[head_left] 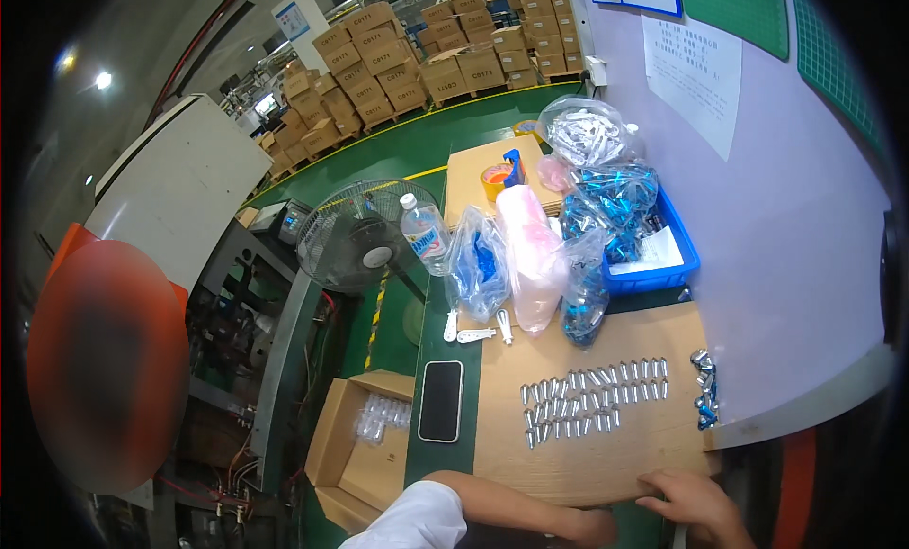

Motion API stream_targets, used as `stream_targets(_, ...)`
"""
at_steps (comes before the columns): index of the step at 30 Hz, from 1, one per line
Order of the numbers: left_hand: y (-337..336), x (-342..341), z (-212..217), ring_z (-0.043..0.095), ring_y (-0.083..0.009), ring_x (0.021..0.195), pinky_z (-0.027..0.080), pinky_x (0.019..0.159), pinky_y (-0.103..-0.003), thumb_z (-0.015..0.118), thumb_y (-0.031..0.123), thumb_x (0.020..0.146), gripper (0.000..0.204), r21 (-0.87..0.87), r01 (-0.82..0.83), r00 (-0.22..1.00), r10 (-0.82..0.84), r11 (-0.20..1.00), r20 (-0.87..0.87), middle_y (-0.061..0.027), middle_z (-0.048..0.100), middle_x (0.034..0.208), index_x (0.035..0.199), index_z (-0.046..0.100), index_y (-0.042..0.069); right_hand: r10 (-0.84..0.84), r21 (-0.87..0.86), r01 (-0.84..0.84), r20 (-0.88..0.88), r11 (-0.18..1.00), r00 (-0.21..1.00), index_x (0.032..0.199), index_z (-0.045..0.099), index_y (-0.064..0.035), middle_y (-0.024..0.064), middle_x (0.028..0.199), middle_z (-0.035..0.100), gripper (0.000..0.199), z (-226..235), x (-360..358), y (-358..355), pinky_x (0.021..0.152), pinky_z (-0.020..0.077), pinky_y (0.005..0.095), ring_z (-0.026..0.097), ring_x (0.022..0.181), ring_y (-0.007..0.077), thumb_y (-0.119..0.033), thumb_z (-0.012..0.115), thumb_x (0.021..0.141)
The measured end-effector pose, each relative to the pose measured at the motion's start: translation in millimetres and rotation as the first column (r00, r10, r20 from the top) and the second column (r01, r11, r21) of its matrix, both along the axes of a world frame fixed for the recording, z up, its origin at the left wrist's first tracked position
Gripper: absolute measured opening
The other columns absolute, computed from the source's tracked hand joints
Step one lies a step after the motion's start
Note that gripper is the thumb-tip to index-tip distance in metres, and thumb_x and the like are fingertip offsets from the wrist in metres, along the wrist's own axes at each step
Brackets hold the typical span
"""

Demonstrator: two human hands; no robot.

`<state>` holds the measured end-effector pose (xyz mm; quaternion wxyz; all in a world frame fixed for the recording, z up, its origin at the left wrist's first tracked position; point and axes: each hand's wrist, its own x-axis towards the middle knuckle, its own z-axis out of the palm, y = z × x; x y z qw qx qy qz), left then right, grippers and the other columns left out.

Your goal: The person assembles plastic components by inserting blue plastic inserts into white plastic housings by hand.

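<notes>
Several rows of small silver metal pieces (592,396) stand or lie on a flat cardboard sheet (653,445). My right hand (696,500) is at the near right edge of this sheet, its fingertips on the cardboard, fingers apart and nothing seen in them. Across the lower edge of the view reaches my left forearm, ending in my left hand (592,527) just off the sheet's near edge; its fingers are hidden. At the sheet's right side, by the wall, lies a small heap of silver and blue metal pieces (704,388).
A phone (441,401), white plastic parts (476,336), a water bottle (424,232), a pink plastic roll (528,255) and a blue bin (653,279) with bagged parts surround the sheet. Left stand a fan (365,236), an open carton (346,464) and machinery. A wall rises at right.
</notes>
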<state>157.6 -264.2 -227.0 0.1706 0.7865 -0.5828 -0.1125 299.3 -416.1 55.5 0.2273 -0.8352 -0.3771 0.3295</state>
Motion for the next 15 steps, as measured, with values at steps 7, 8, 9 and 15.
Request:
stream_targets(7,4.0,9.2,27.2,0.068,-0.0285,0.079,0.051,0.071,-0.048,0.065,0.052,0.078,0.041,0.098,0.072,0.997,-0.071,0.993,-0.020,-0.0073,0.067,0.085,0.093,0.065,0.015,-0.008,0.018,0.008,-0.006,1.000,1.000,0.121,0.061,-0.0051,0.0182,0.110,0.065,0.048,-6.2,-0.7,-2.8,0.090,0.0493,0.0419,0.061,0.105,0.0368,-0.043,0.060,0.091)
stream_targets(8,3.6,8.7,26.0,0.068,-0.0283,0.079,0.051,0.071,-0.048,0.066,0.052,0.077,0.040,0.098,0.070,0.997,-0.068,0.993,-0.022,-0.0074,0.067,0.085,0.093,0.066,0.015,-0.008,0.017,0.008,-0.005,1.000,1.000,0.121,0.061,-0.0051,0.0182,0.110,0.065,0.048,-7.5,-0.5,-3.3,0.090,0.0493,0.0419,0.061,0.105,0.0368,-0.043,0.060,0.091)
stream_targets(9,3.0,7.5,22.1,0.068,-0.0283,0.079,0.051,0.071,-0.048,0.066,0.052,0.077,0.040,0.097,0.070,0.997,-0.068,0.993,-0.022,-0.0074,0.067,0.085,0.093,0.066,0.015,-0.001,0.025,0.001,0.000,1.000,1.000,0.121,0.061,-0.0050,0.0183,0.110,0.065,0.049,-8.8,-0.3,-3.6,0.090,0.0494,0.0419,0.061,0.104,0.0370,-0.043,0.060,0.091)
stream_targets(15,1.9,4.9,12.7,0.068,-0.0284,0.081,0.052,0.071,-0.048,0.066,0.052,0.078,0.040,0.093,0.066,0.997,-0.062,0.993,-0.052,-0.0087,0.068,0.086,0.093,0.067,0.015,0.002,0.018,-0.002,0.002,1.000,1.000,0.122,0.060,-0.0054,0.0185,0.110,0.065,0.048,2.3,0.0,1.1,0.089,0.0498,0.0424,0.062,0.103,0.0371,-0.043,0.060,0.091)
